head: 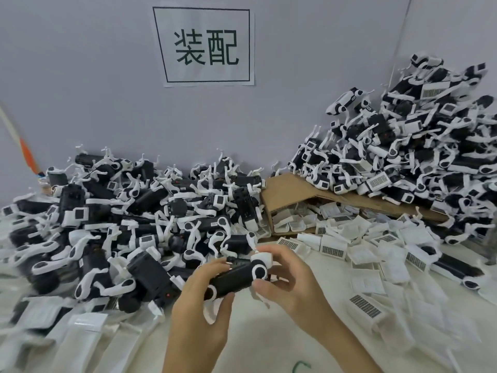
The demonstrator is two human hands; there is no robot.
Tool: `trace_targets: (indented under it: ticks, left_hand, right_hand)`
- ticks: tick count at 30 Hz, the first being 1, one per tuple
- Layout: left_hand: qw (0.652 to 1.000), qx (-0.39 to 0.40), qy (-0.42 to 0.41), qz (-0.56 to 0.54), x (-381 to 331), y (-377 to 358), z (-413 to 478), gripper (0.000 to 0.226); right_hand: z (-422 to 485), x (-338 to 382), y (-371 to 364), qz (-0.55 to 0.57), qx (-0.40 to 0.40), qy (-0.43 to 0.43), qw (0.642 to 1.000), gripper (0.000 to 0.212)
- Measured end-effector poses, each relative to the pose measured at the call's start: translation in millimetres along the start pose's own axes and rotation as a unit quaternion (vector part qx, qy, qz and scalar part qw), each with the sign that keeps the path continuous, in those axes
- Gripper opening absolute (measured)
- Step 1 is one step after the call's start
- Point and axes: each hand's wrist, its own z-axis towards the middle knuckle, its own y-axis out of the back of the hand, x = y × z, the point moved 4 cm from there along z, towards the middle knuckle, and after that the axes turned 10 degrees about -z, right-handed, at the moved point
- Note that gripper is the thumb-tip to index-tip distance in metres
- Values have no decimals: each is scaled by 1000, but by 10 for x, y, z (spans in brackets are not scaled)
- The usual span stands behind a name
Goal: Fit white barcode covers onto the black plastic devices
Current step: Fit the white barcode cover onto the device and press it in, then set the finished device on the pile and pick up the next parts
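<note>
Left hand (201, 313) and right hand (293, 281) grip one black device (236, 278); wall sign (204, 47) reads 装配.

The nearest device (234, 279) is smooth black plastic with a faint sheen and glossy white plastic trim, the loose covers (333, 249) are matt white plastic, the box (287, 192) is rough brown cardboard, and the sign (204, 47) is flat white paper on a matt, pale wall (80, 90).

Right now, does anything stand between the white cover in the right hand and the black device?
Nothing visible does. The left hand grips the device, and the right hand holds the cover directly against the device's far end, with no other part between them.
</note>
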Motion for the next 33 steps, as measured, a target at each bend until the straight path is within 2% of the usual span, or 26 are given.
trace_targets:
  ticks: [3, 5, 7, 12, 15, 17, 20, 23, 25, 28, 31, 33]
  left_hand:
    - [993, 44, 96, -53, 57, 10, 0, 36]
    - [970, 102, 182, -123, 73, -36, -10, 22]
    - [947, 135, 240, -166, 68, -87, -30, 23]
    - [915, 162, 313, -197, 135, -114, -44, 36]
    - [899, 193, 315, -236, 109, -149, -51, 35]
    - [900, 175, 305, -257, 64, -159, -49, 39]
    - [906, 144, 294, -267, 69, -184, -68, 47]
    - [905, 138, 298, -272, 84, -187, -70, 40]
    - [899, 161, 299, -277, 75, -185, -68, 35]
    - [877, 190, 328, -295, 59, -169, -74, 39]
    - [844, 209, 369, -329, 106, -200, -73, 53]
    - [820, 202, 404, -352, 116, -167, -47, 52]
  right_hand:
    - [11, -10, 59, -23, -29, -4, 999, 48]
    - [20, -21, 102, -32, -49, -9, 998, 48]
    - [27, -30, 121, -20, -45, -14, 999, 48]
    - [11, -15, 94, 60, 23, -11, 998, 50]
    - [12, 2, 73, 122, 62, -20, 990, 52]
    - [17, 6, 68, 148, 82, -23, 985, 52]
    - [19, -29, 55, 131, 101, -33, 986, 53]
    - [11, -56, 7, 146, 132, -51, 979, 49]
    - [10, -69, 2, 153, 136, -53, 977, 59]
    - [10, -46, 3, 149, 140, -46, 978, 71]
    - [4, -19, -33, 146, 160, -25, 976, 65]
    - [-30, 4, -47, 165, 177, -7, 970, 60]
